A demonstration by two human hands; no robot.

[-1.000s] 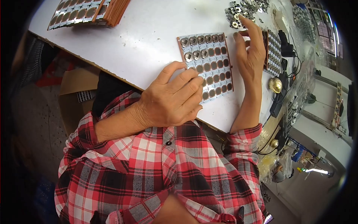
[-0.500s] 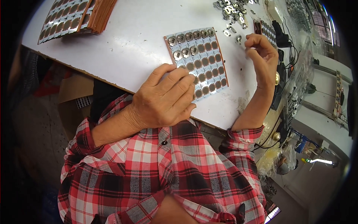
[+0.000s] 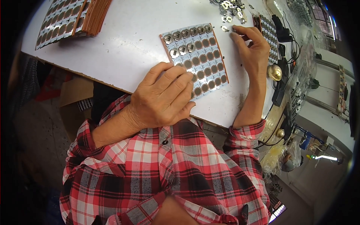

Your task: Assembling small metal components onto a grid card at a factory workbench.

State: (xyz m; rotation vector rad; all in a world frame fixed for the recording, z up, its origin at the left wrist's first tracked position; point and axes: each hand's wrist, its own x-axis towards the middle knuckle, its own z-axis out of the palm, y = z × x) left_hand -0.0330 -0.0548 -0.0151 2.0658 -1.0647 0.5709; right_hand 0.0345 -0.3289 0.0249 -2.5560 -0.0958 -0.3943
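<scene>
White surface (image 3: pixel 123 45) carries our card of round sockets (image 3: pixel 197 56); our left hand (image 3: pixel 163 97) lies flat, pinning its near edge, while our right hand (image 3: pixel 251 47) pinches toward loose metal discs (image 3: pixel 228 7), nothing visibly held.

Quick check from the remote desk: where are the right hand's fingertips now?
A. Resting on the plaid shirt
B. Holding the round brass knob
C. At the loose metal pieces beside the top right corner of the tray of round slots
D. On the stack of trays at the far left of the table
C: the right hand reaches its fingertips to the loose metal pieces, just past the tray corner, while the left hand rests on the tray's near edge.
</scene>
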